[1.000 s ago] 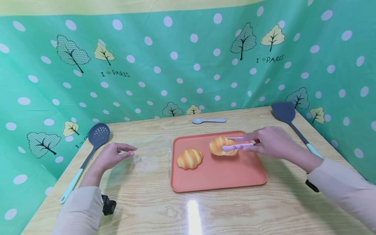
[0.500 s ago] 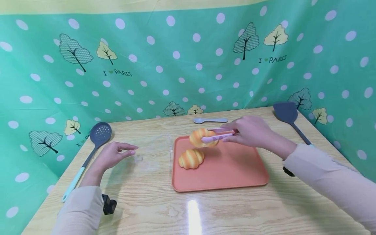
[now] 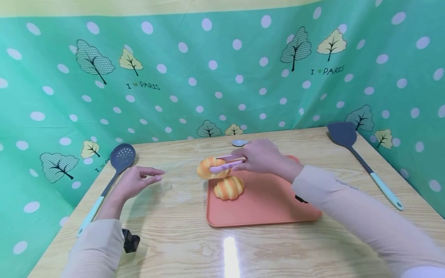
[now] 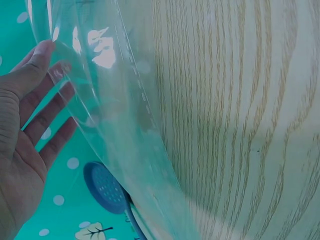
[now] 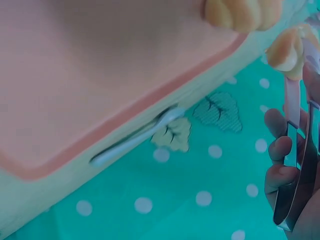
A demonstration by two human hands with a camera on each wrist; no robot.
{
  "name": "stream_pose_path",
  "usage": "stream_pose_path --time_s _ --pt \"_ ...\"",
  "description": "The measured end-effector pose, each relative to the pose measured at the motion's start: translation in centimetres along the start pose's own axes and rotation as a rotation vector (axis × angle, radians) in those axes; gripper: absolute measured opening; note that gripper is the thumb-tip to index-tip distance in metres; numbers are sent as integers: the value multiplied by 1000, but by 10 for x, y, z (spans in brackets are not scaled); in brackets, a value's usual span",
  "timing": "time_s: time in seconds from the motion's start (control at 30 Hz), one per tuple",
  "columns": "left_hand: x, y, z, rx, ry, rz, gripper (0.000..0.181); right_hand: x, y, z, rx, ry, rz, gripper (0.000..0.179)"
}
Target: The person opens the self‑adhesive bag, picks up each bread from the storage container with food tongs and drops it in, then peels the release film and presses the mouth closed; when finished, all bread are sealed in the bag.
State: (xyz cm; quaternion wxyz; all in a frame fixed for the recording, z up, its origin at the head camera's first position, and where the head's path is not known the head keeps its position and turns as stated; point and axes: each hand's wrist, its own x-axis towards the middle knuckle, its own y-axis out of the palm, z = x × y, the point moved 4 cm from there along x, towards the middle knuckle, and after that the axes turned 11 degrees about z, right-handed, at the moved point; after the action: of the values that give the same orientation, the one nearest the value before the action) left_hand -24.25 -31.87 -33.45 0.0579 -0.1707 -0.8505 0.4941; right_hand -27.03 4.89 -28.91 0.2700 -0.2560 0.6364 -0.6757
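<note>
My left hand [image 3: 137,184] pinches the edge of a clear plastic bag [image 4: 112,105] between thumb and index finger; its other fingers extend behind the film in the left wrist view. The bag's mouth faces the tray. My right hand [image 3: 262,156] grips metal tongs [image 5: 295,192] with pale purple tips. Between those tips is a croissant [image 3: 204,169], raised over the left edge of the pink tray [image 3: 264,200] beside the bag's mouth. A second croissant [image 3: 229,188] lies on the tray's left part, just below the held one in the head view.
A small pale spoon [image 3: 239,143] lies behind the tray, partly hidden by my right hand. At the left is a slotted skimmer [image 3: 123,156] with a mint handle. A dark turner [image 3: 342,134] lies at the right. A polka-dot curtain [image 3: 222,77] hangs behind the table.
My right hand has carried the croissant in the tongs leftward, from over the middle of the tray to its left edge by the bag. My left hand has stayed in place.
</note>
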Motion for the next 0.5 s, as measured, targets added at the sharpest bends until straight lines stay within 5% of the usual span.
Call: stream_pose_path --time_s 0.5 --pt "-4 -5 -1 -11 -28 -33 28 59 25 45 63 12 173 52"
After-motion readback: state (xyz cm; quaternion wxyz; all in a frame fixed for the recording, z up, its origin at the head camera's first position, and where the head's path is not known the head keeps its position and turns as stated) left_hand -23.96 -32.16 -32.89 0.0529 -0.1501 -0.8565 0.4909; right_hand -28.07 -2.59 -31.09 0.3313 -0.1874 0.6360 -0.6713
